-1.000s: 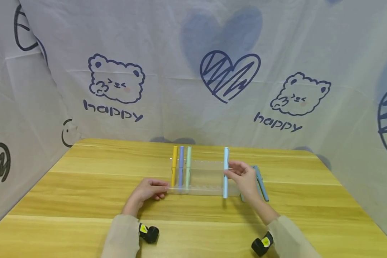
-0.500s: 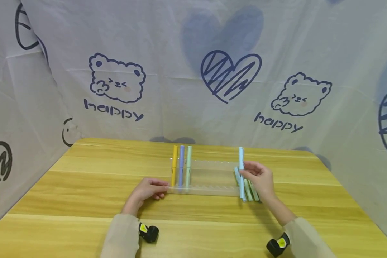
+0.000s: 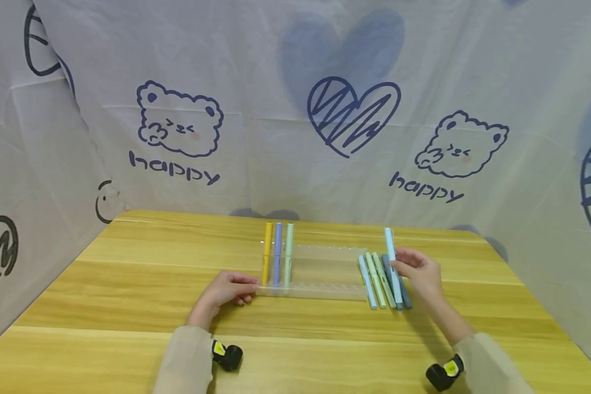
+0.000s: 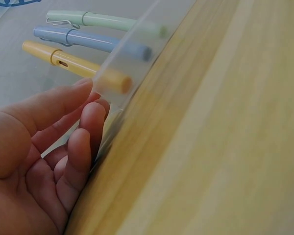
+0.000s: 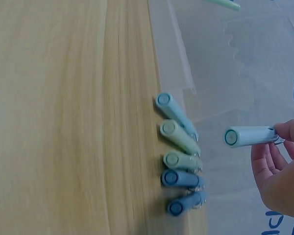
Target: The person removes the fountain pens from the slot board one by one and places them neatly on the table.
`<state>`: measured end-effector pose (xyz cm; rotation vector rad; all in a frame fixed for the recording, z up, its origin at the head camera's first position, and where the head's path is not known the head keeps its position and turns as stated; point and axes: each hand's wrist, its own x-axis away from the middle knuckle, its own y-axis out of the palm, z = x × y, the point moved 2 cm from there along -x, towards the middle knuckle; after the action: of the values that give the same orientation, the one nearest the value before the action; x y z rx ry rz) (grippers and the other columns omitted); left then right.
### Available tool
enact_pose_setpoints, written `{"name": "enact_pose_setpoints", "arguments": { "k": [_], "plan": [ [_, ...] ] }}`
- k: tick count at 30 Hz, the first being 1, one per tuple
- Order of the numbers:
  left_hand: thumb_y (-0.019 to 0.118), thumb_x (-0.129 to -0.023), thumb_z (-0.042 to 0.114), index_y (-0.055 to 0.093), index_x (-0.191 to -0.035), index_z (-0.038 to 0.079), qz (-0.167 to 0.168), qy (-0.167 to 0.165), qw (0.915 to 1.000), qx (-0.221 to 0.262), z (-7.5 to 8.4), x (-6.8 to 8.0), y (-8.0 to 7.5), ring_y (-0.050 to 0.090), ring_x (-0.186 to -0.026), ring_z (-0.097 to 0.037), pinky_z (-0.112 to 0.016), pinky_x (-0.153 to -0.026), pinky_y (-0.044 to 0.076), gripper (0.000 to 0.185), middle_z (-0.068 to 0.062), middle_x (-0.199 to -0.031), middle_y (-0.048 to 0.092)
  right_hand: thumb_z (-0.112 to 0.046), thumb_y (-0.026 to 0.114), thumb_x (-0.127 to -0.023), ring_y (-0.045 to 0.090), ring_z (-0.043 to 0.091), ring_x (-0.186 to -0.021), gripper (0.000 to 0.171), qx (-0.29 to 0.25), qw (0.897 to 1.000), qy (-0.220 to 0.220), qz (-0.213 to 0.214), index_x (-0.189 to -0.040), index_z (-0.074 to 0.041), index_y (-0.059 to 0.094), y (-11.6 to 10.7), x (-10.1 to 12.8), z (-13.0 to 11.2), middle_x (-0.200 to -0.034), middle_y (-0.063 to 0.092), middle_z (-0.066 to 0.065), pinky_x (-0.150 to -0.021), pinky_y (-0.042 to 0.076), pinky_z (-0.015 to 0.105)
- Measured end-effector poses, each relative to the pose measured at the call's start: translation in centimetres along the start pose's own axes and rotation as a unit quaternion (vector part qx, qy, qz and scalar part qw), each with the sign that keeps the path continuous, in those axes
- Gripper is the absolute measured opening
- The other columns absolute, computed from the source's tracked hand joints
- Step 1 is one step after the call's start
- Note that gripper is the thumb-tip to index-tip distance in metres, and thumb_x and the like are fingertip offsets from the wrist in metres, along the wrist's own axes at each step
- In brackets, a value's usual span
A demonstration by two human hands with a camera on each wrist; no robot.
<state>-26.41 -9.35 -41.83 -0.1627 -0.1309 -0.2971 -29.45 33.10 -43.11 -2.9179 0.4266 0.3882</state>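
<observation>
A clear plastic pen rack (image 3: pixel 320 276) lies on the wooden table (image 3: pixel 128 295). It holds a yellow pen (image 3: pixel 266 253), a blue pen (image 3: pixel 277 253) and a green pen (image 3: pixel 288 251) at its left end. My left hand (image 3: pixel 246 289) rests with relaxed fingers (image 4: pixel 83 147) against the rack's left end (image 4: pixel 132 54). My right hand (image 3: pixel 403 262) pinches a light blue pen (image 3: pixel 392 262) just right of the rack, above several pens (image 3: pixel 376 282) lying side by side on the table. In the right wrist view the held pen (image 5: pixel 250 136) hovers over that row (image 5: pixel 179 159).
Printed cloth walls (image 3: pixel 295 109) close in the table at the back and both sides. Bare wood lies in front of the rack and to its left. The table's right edge (image 3: pixel 537 306) runs close to the cloth.
My right hand has carried the light blue pen from the rack's right part rightward to above the pens lying on the table. The left hand has stayed still.
</observation>
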Motion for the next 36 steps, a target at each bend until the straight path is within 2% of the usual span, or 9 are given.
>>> {"name": "enact_pose_setpoints", "arguments": {
  "k": [9, 16, 21, 24, 28, 36],
  "plan": [
    [0.062, -0.082, 0.005, 0.061, -0.103, -0.010, 0.002, -0.004, 1.0000, 0.002, -0.1, 0.0, -0.1, 0.056, -0.056, -0.010, -0.020, -0.051, 0.047, 0.026, -0.006, -0.073, 0.064, -0.011, 0.076, -0.071, 0.064, 0.010, -0.070, 0.028, 0.023, 1.000, -0.005, 0.015, -0.097, -0.006, 0.066, -2.3, -0.8, 0.8, -0.080, 0.067, -0.006, -0.059, 0.052, 0.026],
    [0.062, -0.082, 0.006, 0.061, -0.103, -0.010, 0.002, -0.004, 1.0000, 0.002, -0.1, 0.0, -0.1, 0.056, -0.056, -0.010, -0.021, -0.052, 0.047, 0.026, -0.006, -0.073, 0.064, -0.008, 0.075, -0.070, 0.063, 0.007, -0.066, 0.026, 0.035, 0.999, 0.031, 0.020, -0.094, -0.006, 0.065, -3.2, -1.2, 0.9, -0.076, 0.065, -0.011, -0.057, 0.051, 0.024],
    [0.062, -0.082, 0.006, 0.061, -0.103, -0.010, 0.001, 0.000, 1.0000, 0.004, -0.1, 0.0, -0.1, 0.056, -0.056, -0.010, -0.020, -0.051, 0.047, 0.026, -0.007, -0.073, 0.064, -0.007, 0.074, -0.071, 0.061, 0.004, -0.065, 0.020, 0.040, 0.997, 0.071, -0.003, -0.089, -0.012, 0.065, -3.2, -0.3, -1.3, -0.073, 0.063, -0.014, -0.059, 0.051, 0.021],
    [0.062, -0.082, 0.005, 0.061, -0.103, -0.010, 0.000, 0.000, 1.0000, 0.006, 0.0, 0.0, -0.1, 0.056, -0.056, -0.010, -0.020, -0.051, 0.047, 0.026, -0.007, -0.074, 0.064, -0.002, 0.069, -0.074, 0.060, 0.003, -0.064, 0.024, 0.050, 0.995, 0.086, -0.020, -0.097, 0.002, 0.063, -2.7, 0.6, -3.4, -0.072, 0.062, -0.011, -0.060, 0.051, 0.021],
    [0.063, -0.082, 0.006, 0.061, -0.103, -0.010, 0.002, 0.000, 1.0000, 0.006, 0.0, 0.0, -0.1, 0.056, -0.056, -0.010, -0.020, -0.051, 0.047, 0.026, -0.007, -0.073, 0.064, 0.003, 0.066, -0.077, 0.059, 0.004, -0.061, 0.037, 0.065, 0.992, 0.102, -0.024, -0.105, 0.021, 0.052, -2.1, 1.4, -5.2, -0.072, 0.064, 0.000, -0.058, 0.051, 0.022],
    [0.063, -0.082, 0.005, 0.061, -0.103, -0.010, 0.002, -0.001, 1.0000, 0.006, 0.0, 0.1, -0.1, 0.056, -0.056, -0.010, -0.020, -0.052, 0.047, 0.027, -0.007, -0.074, 0.064, 0.006, 0.059, -0.079, 0.058, 0.007, -0.062, 0.037, 0.126, 0.980, 0.143, -0.050, -0.111, 0.021, 0.048, -2.0, 1.0, -4.6, -0.081, 0.064, 0.009, -0.059, 0.051, 0.023]
  ]
}}
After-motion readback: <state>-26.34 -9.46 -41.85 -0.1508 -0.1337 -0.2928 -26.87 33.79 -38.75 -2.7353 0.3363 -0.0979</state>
